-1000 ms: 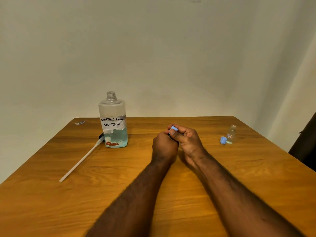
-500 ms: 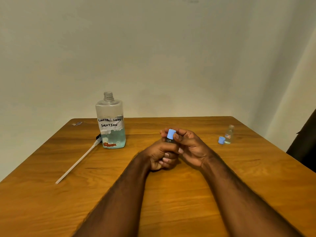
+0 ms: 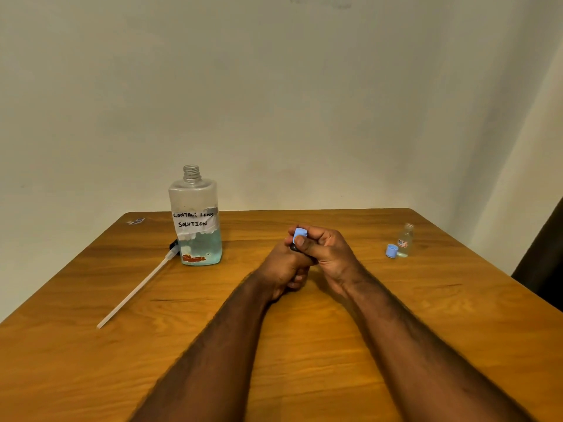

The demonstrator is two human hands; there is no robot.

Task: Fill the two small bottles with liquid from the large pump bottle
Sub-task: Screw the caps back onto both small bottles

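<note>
A white paper label (image 3: 193, 220) taped to the large pump bottle (image 3: 199, 248) carries black handwritten capitals in two lines: "CONTA… LENS" above "SOLUTION". The end of the first word is smudged and cannot be read in full. Low on the same bottle sits some red print (image 3: 193, 257), too blurred to read. The small bottle (image 3: 404, 243) standing on the table (image 3: 91, 360) bears a tiny label, and a scrap (image 3: 136, 221) lies at the far corner; neither is legible.
</note>
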